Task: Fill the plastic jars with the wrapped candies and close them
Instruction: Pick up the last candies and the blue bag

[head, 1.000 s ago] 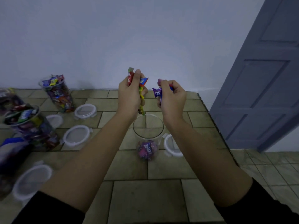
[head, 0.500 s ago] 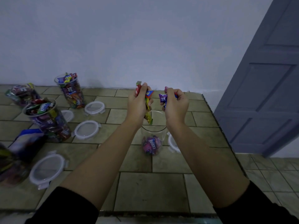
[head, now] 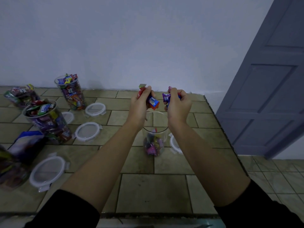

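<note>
A clear plastic jar [head: 154, 129] stands open on the tiled counter [head: 151, 191], with a few wrapped candies [head: 153, 143] at its bottom. Right above its mouth, my left hand [head: 141, 104] grips a bunch of red and blue wrapped candies [head: 152, 101]. My right hand [head: 178, 104] holds purple wrapped candies [head: 166, 98] beside it. A white lid [head: 175, 143] lies just right of the jar, partly hidden by my right forearm.
Three candy-filled jars [head: 49, 122] [head: 71, 92] [head: 20, 97] stand open at the left. Several white lids [head: 88, 131] [head: 95, 109] [head: 47, 171] lie around them. A candy bag [head: 24, 145] lies at the far left. The counter's right edge [head: 227, 145] drops to a tiled floor by a grey door [head: 269, 89].
The yellow candy strip that hung from my left hand has gone from it, and more candies lie in the jar. The camera has tilted down and pulled back.
</note>
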